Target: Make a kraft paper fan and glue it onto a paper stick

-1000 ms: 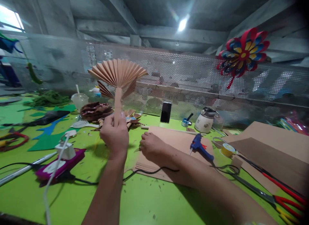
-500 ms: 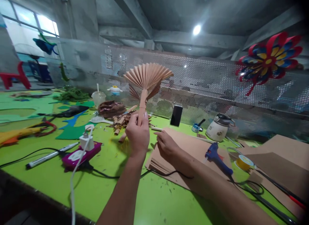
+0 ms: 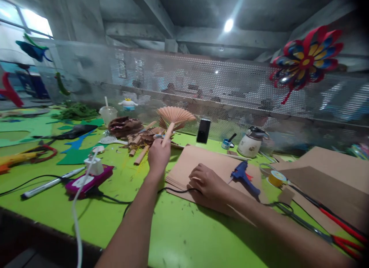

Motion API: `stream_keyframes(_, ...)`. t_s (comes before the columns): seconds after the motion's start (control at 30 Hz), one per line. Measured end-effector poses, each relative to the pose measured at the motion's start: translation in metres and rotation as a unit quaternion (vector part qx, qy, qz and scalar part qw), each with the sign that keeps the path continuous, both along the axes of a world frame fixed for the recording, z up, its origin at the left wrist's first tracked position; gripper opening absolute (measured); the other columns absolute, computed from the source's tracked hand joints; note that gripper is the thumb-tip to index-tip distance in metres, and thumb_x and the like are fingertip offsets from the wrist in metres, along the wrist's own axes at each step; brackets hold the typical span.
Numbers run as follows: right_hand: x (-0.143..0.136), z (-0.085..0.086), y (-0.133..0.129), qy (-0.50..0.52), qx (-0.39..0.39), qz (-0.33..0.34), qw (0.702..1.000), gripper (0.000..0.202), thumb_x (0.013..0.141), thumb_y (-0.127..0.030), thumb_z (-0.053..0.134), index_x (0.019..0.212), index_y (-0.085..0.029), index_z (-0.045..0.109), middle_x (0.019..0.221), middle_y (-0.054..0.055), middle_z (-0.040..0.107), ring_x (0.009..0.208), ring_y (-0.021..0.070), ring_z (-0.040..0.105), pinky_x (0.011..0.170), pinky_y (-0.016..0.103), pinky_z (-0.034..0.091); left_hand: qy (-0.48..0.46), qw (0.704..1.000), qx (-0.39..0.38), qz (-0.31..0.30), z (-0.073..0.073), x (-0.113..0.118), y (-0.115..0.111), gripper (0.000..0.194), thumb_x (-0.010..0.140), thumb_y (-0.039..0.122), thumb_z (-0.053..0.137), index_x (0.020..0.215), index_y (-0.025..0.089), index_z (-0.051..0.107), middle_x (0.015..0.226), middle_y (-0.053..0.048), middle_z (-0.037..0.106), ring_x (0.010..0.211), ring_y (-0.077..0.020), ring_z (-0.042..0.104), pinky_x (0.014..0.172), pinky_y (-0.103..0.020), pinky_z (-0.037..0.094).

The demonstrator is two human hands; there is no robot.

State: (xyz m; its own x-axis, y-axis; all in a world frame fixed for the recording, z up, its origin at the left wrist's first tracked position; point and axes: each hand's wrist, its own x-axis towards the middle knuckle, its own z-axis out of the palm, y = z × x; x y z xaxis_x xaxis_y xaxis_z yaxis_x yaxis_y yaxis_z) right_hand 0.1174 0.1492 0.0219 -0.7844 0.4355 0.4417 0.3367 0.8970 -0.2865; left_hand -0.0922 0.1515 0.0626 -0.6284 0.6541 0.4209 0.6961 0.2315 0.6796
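My left hand point(image 3: 159, 156) is closed around the rolled handle of a pleated brown paper fan point(image 3: 176, 114), which leans upright and slightly right over the table's far side. Over the front part of a stack of brown paper sheets point(image 3: 191, 158) is my right hand point(image 3: 208, 182), fingers loosely bent and apart, with nothing visible in it. A black cord point(image 3: 178, 190) runs close to those fingers. Just right of that hand, a blue glue gun point(image 3: 244, 176) lies on the sheets. Rolled paper tubes point(image 3: 141, 155) and brown scraps lie beyond my left hand.
A purple power strip point(image 3: 89, 181) with a white plug and a marker point(image 3: 52, 182) lie left. A phone point(image 3: 203, 131) and white jug point(image 3: 250, 142) stand at the back, before a perforated metal screen point(image 3: 230, 83). Yellow tape point(image 3: 277, 178) and red-handled scissors point(image 3: 343, 239) lie right.
My left hand has lowered the fan toward the table's far side. My right hand has drawn back nearer over the paper stack, its fingers curling. The view has shifted slightly right.
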Motion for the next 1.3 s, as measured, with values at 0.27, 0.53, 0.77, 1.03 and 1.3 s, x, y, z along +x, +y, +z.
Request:
stream_keyframes(0.27, 0.072, -0.009, -0.055, -0.052, 0.025, 0.003, 0.998, 0.014, 0.087, -0.011, 0.049, 0.077, -0.017, 0.057, 0.074, 0.006, 0.06, 0.075, 0.0172, 0.049, 0.064, 0.027, 0.039, 0.042, 0.992, -0.109, -0.035, -0.022, -0.007, 0.025, 0.04, 0.087, 0.044, 0.039, 0.104, 0.015, 0.062, 0.1, -0.02, 0.068, 0.09, -0.0342, 0.064, 0.069, -0.038, 0.047)
stream_keyframes(0.53, 0.125, -0.02, -0.068, 0.03, -0.015, -0.092, 0.995, 0.014, 0.088, -0.012, 0.048, 0.079, -0.016, 0.058, 0.074, 0.006, 0.058, 0.076, 0.0177, 0.049, 0.064, 0.028, 0.038, 0.099, 0.979, -0.172, -0.042, -0.026, -0.008, 0.041, 0.052, 0.091, 0.048, 0.031, 0.107, 0.006, 0.058, 0.099, -0.028, 0.065, 0.093, -0.0377, 0.064, 0.071, -0.043, 0.047)
stream_keyframes(0.77, 0.131, -0.024, -0.072, 0.078, -0.039, -0.111, 0.99, 0.019, 0.092, -0.016, 0.043, 0.08, -0.016, 0.058, 0.075, 0.007, 0.058, 0.075, 0.0179, 0.048, 0.066, 0.029, 0.038, 0.128, 0.978, -0.159, 0.04, -0.029, -0.013, 0.04, 0.052, 0.091, 0.048, 0.029, 0.116, 0.009, 0.052, 0.097, -0.025, 0.066, 0.091, -0.036, 0.065, 0.07, -0.043, 0.047)
stream_keyframes(1.03, 0.136, -0.025, -0.074, 0.073, -0.054, -0.106, 0.99, 0.018, 0.091, -0.014, 0.043, 0.082, -0.017, 0.058, 0.073, 0.006, 0.059, 0.073, 0.0177, 0.051, 0.07, 0.03, 0.04, 0.054, 0.974, -0.193, 0.109, -0.029, -0.046, 0.038, 0.06, 0.088, 0.054, 0.03, 0.106, 0.004, 0.06, 0.102, -0.03, 0.064, 0.093, -0.0421, 0.063, 0.069, -0.048, 0.046)
stream_keyframes(1.3, 0.136, -0.026, -0.079, 0.059, -0.063, -0.107, 0.991, 0.018, 0.092, -0.016, 0.044, 0.082, -0.017, 0.058, 0.074, 0.005, 0.059, 0.075, 0.0168, 0.051, 0.075, 0.03, 0.041, 0.024, 0.973, -0.206, 0.099, -0.031, -0.05, 0.04, 0.067, 0.083, 0.061, 0.034, 0.111, 0.005, 0.058, 0.108, -0.029, 0.062, 0.098, -0.0414, 0.06, 0.071, -0.047, 0.045)
